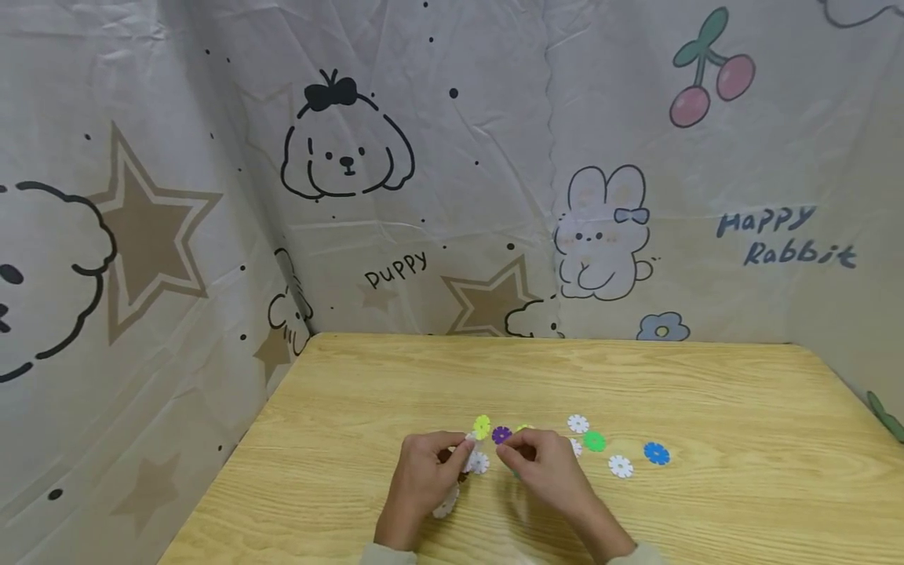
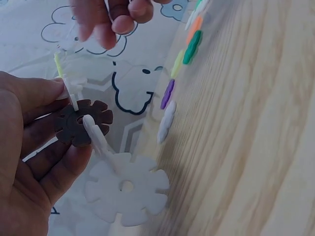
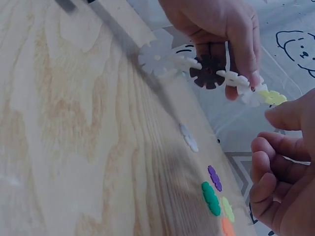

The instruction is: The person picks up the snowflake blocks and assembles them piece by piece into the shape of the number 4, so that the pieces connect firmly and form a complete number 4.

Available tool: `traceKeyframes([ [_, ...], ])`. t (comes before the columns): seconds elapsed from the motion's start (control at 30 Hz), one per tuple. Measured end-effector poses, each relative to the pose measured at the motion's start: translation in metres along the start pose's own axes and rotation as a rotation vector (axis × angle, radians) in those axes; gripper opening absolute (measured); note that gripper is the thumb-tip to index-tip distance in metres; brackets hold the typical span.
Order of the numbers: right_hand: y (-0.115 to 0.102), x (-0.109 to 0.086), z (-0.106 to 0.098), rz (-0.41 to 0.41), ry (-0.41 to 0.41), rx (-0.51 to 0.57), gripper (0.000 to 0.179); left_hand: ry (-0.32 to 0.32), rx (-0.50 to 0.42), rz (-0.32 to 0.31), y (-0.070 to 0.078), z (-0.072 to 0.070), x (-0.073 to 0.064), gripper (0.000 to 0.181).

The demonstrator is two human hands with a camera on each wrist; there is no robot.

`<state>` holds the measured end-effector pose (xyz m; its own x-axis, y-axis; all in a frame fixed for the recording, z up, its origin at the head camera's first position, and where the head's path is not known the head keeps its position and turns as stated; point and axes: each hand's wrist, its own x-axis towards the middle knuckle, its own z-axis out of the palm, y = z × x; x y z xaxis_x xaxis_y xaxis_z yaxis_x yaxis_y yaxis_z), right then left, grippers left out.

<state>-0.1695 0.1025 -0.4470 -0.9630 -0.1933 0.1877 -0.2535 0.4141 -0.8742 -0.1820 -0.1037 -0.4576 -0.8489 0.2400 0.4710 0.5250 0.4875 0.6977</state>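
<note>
Low in the head view's middle, the left hand (image 1: 426,472) pinches a chain of flat flowers (image 3: 203,74) above the counter (image 1: 741,502). Near its yellow end (image 3: 273,97), the right hand (image 1: 549,472) bends its fingers loosely, thumb apart.

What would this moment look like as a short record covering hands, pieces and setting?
Left hand: holds a disc chain
Chain colours: white, one brown disc, yellow at one end
Right hand: beside the chain's yellow end, nothing visible in its grasp
Loose pieces: blue disc, purple disc, orange disc, plus green, yellow and white ones
Surface: wooden table
Backdrop: cloth with puppy drawing and rabbit drawing
</note>
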Motion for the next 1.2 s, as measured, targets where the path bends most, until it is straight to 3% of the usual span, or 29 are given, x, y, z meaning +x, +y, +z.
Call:
traceKeyframes([
  [0.2,0.003,0.003,0.004,-0.052,-0.026,-0.091,0.010,0.021,0.021,-0.040,-0.002,-0.004,-0.002,0.011],
  [0.43,0.006,0.009,0.010,-0.101,-0.047,-0.171,0.019,0.027,-0.029,-0.072,-0.005,-0.007,-0.004,0.013],
  [1.2,0.006,0.026,0.035,-0.115,-0.101,-0.531,0.020,0.024,-0.030,-0.096,-0.010,-0.017,-0.007,0.013],
])
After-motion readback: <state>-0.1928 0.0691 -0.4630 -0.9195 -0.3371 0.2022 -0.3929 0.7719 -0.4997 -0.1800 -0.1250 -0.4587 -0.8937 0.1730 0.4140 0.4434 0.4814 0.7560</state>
